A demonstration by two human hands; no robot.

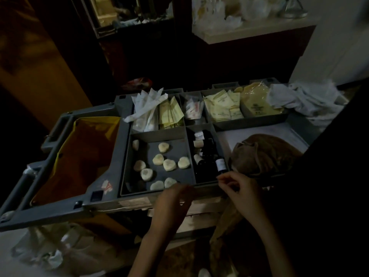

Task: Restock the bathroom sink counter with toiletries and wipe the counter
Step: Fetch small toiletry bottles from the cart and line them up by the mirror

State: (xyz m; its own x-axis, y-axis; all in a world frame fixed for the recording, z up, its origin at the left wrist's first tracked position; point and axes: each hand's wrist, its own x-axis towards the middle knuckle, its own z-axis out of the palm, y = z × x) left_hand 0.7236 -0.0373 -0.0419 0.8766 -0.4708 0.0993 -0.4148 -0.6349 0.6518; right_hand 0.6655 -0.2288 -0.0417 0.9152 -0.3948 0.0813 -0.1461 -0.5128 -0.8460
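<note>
A grey cart tray (157, 134) holds the toiletries in compartments. Several pale heart-shaped soaps (169, 164) lie in the front left compartment. Dark small bottles (207, 156) fill the narrow one beside it, one with a white label (220, 164). Cream sachets (219, 108) and white wrapped packets (145, 108) sit in the back row. My left hand (171, 200) hovers, blurred, at the tray's front edge by the soaps, fingers curled. My right hand (239, 188) has its fingertips pinched at the labelled bottle's near end; the grip is unclear in the dim light.
A brown cloth (263, 154) is bunched on the cart right of the bottles, with white linen (307, 100) behind it. A yellow bag (79, 156) hangs open on the cart's left. A cluttered pale counter (249, 35) stands at the back.
</note>
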